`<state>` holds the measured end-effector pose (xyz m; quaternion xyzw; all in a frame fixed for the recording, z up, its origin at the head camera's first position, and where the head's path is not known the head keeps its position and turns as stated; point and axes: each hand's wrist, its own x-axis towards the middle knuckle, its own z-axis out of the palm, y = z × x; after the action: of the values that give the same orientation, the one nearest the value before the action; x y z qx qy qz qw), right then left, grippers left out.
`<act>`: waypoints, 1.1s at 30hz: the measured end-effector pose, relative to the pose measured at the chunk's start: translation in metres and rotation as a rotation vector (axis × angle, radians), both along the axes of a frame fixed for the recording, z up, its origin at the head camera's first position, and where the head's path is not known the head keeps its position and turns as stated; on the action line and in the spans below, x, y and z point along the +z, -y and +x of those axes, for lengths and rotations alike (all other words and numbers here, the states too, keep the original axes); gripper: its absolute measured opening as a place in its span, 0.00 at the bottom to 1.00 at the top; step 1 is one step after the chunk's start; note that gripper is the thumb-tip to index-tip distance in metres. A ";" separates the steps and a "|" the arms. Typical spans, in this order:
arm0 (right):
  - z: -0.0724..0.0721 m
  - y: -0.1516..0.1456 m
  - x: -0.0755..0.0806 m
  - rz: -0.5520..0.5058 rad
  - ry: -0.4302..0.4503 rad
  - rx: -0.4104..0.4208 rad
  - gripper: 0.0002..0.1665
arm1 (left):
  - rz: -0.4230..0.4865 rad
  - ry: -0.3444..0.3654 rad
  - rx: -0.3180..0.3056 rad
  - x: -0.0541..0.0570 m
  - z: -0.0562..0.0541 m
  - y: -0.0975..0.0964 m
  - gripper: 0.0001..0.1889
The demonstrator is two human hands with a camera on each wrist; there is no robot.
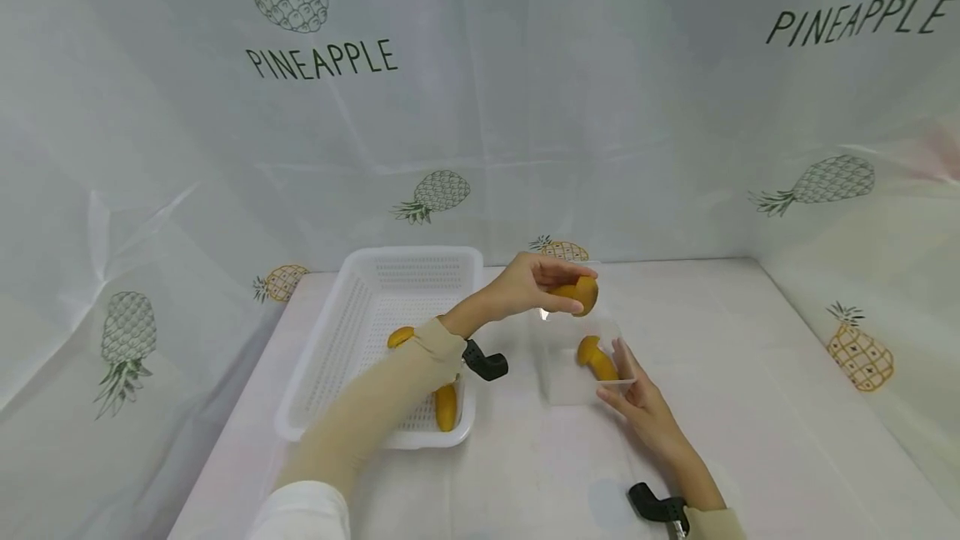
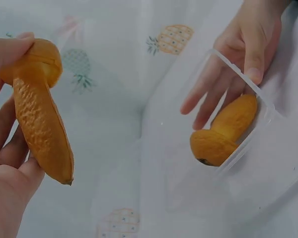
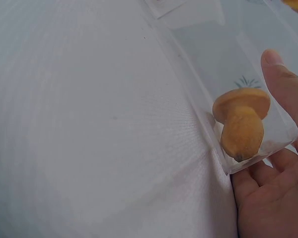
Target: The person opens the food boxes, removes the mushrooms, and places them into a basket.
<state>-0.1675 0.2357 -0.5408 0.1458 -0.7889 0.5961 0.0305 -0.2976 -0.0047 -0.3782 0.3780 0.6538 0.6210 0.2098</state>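
Observation:
In the head view my left hand [image 1: 521,283] holds a yellow-brown mushroom [image 1: 587,296] above the clear plastic box [image 1: 562,392]. The left wrist view shows this mushroom [image 2: 43,126] with its cap up between thumb and fingers and its wrinkled stem pointing down. A second mushroom [image 1: 600,362] lies inside the box, close to the end by my right hand [image 1: 651,413]. That hand grips the box at this end, thumb [image 3: 283,82] at the rim and the other fingers around the outside.
Left of the box stands a white perforated basket [image 1: 427,440]. My left sleeve [image 1: 375,407] crosses over it and hides part of its contents. A yellow piece [image 1: 401,337] and a longer one [image 1: 446,408] show inside. A pineapple-print curtain [image 1: 525,107] hangs behind the table.

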 end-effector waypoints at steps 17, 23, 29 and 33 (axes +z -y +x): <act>-0.001 0.001 0.000 -0.048 -0.033 0.032 0.52 | 0.110 0.047 0.201 0.016 0.009 0.082 0.24; -0.001 0.003 0.000 -0.046 -0.036 0.035 0.52 | 0.110 0.065 0.273 0.012 0.010 0.119 0.24; -0.003 0.001 -0.002 -0.040 -0.019 0.025 0.53 | 0.089 0.083 0.366 0.010 0.012 0.144 0.23; -0.003 0.000 -0.003 -0.028 -0.006 0.018 0.53 | 0.053 0.069 0.416 0.007 0.016 0.158 0.22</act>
<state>-0.1704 0.2359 -0.5442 0.1544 -0.7792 0.6068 0.0295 -0.2821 -0.1625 -0.3715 0.2190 0.6936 0.6805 0.0894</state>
